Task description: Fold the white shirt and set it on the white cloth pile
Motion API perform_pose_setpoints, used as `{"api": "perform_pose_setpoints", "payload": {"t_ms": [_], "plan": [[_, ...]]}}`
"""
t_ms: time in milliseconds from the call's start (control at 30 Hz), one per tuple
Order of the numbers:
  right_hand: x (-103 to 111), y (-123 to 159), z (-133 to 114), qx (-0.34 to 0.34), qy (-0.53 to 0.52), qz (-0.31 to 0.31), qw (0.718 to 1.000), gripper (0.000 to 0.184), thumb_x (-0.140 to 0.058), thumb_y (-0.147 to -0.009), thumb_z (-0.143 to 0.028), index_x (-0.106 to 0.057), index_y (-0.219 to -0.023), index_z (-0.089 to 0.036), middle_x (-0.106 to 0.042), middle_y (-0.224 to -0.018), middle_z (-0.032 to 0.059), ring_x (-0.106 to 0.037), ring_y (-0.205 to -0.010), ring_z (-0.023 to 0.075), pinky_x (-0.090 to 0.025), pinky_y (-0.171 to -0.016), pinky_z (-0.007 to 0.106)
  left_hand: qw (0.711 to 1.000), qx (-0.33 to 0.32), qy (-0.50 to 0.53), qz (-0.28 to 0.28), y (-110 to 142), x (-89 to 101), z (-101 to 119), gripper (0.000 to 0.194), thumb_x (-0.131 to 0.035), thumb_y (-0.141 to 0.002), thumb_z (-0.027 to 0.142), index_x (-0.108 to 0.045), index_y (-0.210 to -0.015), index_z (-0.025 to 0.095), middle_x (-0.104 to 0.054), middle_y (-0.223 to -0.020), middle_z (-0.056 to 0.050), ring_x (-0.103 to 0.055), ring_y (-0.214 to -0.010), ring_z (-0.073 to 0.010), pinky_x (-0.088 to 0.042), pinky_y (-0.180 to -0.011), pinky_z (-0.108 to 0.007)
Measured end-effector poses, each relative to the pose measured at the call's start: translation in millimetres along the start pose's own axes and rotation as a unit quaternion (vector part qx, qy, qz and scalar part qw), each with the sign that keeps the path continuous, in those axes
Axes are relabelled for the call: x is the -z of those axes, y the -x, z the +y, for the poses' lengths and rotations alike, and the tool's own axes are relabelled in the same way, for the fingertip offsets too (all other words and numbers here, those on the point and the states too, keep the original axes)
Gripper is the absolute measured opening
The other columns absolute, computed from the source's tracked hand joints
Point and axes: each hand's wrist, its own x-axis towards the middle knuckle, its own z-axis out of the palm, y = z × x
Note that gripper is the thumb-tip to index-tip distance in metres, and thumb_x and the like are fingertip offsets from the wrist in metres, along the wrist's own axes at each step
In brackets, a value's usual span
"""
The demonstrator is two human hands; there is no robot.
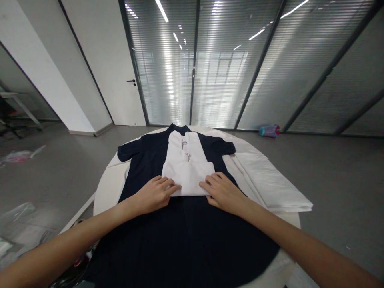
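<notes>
- White shirt (189, 180): sides in, lower part doubled up, compact stack. Lies on the navy shirt (186, 240), mid-table (109, 188).
- Navy shirt: flat, unfolded, sleeves out. Collar at the far edge, lower part covering the near edge.
- Left hand (154, 194): half open, fingers bent onto the white stack's near left corner. Right hand (222, 192): same, near right corner. Can't tell if either pinches the fabric.
- White cloth (270, 176): folded, along the right edge.
</notes>
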Motion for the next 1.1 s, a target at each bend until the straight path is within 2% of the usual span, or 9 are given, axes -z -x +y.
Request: {"api": "perform_pose_setpoints", "payload": {"t_ms": [167, 367, 467, 600, 667, 767, 933, 1033, 1100], "plan": [[-0.7, -7.0, 4.7, 0.014, 0.061, 0.054, 0.997, 0.019, -0.056, -0.090, -0.013, -0.067, -0.106, -0.015, -0.065, -0.093, 0.0101, -0.058, -0.089, 0.0255, -0.038, -0.087, 0.041, 0.997, 0.022, -0.067, 0.017, -12.3, -2.3, -2.7, 0.043, -0.047, -0.092, 0.005, -0.054, -0.133, 0.014, -0.067, -0.101, -0.010, -0.065, -0.087, -0.0234, -0.046, -0.077, -0.036], [58.5, -8.4, -22.6, 0.040, -0.019, 0.176, 0.983, 0.027, -0.047, -0.096, -0.015, -0.067, -0.113, -0.012, -0.065, -0.086, 0.0087, -0.058, -0.084, 0.0233, -0.039, -0.084, 0.040, 0.980, 0.025, -0.046, 0.191, 13.7, 39.7, -5.8, 0.024, -0.045, -0.092, 0.005, -0.062, -0.101, 0.019, -0.069, -0.090, -0.005, -0.063, -0.084, -0.0199, -0.044, -0.086, -0.039], [87.7, -3.5, -62.0, 0.090, -0.139, 0.128, 0.978, 0.029, -0.046, -0.100, -0.023, -0.064, -0.122, -0.015, -0.067, -0.086, 0.0063, -0.059, -0.082, 0.0199, -0.041, -0.083, 0.037, 0.979, 0.010, 0.005, 0.204, 53.1, 55.0, -0.3, 0.025, -0.046, -0.089, 0.001, -0.061, -0.092, 0.020, -0.068, -0.087, -0.002, -0.062, -0.087, -0.0178, -0.041, -0.097, -0.042], [92.4, -19.3, -88.9, 0.207, -0.218, 0.009, 0.954, 0.046, -0.053, -0.099, -0.050, -0.059, -0.130, -0.018, -0.071, -0.094, 0.0049, -0.062, -0.083, 0.0197, -0.043, -0.080, 0.034, 0.979, 0.066, 0.017, 0.190, 106.0, 43.0, 11.7, 0.026, -0.047, -0.086, -0.001, -0.061, -0.085, 0.021, -0.069, -0.087, -0.001, -0.062, -0.093, -0.0190, -0.039, -0.101, -0.044], [80.7, -45.3, -77.1, 0.196, -0.198, -0.003, 0.960, 0.042, -0.052, -0.100, -0.047, -0.061, -0.129, -0.018, -0.071, -0.101, 0.0071, -0.064, -0.088, 0.0212, -0.043, -0.083, 0.035, 0.974, 0.110, 0.006, 0.198, 123.3, 29.4, 22.5, 0.026, -0.049, -0.086, 0.000, -0.063, -0.085, 0.022, -0.071, -0.091, -0.002, -0.061, -0.099, -0.0217, -0.039, -0.101, -0.045], [53.1, -101.3, -31.9, 0.093, -0.161, 0.006, 0.983, 0.029, -0.050, -0.102, -0.029, -0.065, -0.125, -0.017, -0.070, -0.111, 0.0106, -0.064, -0.101, 0.0238, -0.043, -0.089, 0.037, 0.971, 0.132, -0.018, 0.201, 133.3, 14.7, 45.7, 0.023, -0.055, -0.090, 0.008, -0.069, -0.098, 0.024, -0.072, -0.101, -0.003, -0.058, -0.108, -0.0263, -0.034, -0.105, -0.049], [6.5, -184.3, 55.2, -0.145, -0.169, -0.033, 0.974, 0.038, -0.054, -0.100, -0.033, -0.062, -0.133, -0.015, -0.061, -0.133, 0.0173, -0.058, -0.119, 0.0305, -0.044, -0.095, 0.039, 0.988, 0.014, 0.014, 0.156, 118.4, 19.1, 80.4, 0.029, -0.053, -0.098, 0.015, -0.068, -0.120, 0.025, -0.070, -0.115, -0.004, -0.058, -0.111, -0.0222, -0.032, -0.109, -0.043], [-10.1, -208.6, 74.8, -0.169, -0.184, -0.045, 0.967, 0.041, -0.059, -0.098, -0.036, -0.064, -0.132, -0.014, -0.061, -0.132, 0.0177, -0.058, -0.119, 0.0302, -0.045, -0.096, 0.039, 0.988, -0.051, 0.005, 0.149, 103.2, 26.2, 88.4, 0.028, -0.052, -0.099, 0.015, -0.068, -0.121, 0.022, -0.070, -0.113, -0.005, -0.059, -0.109, -0.0215, -0.035, -0.107, -0.042], [-14.9, -218.4, 67.9, -0.132, -0.198, -0.012, 0.971, 0.036, -0.062, -0.096, -0.034, -0.067, -0.129, -0.018, -0.060, -0.135, 0.0155, -0.056, -0.123, 0.0299, -0.042, -0.100, 0.041, 0.985, -0.066, 0.000, 0.161, 94.8, 27.9, 90.5, 0.026, -0.053, -0.099, 0.015, -0.069, -0.120, 0.020, -0.070, -0.110, -0.005, -0.060, -0.105, -0.0212, -0.039, -0.102, -0.041]]}}
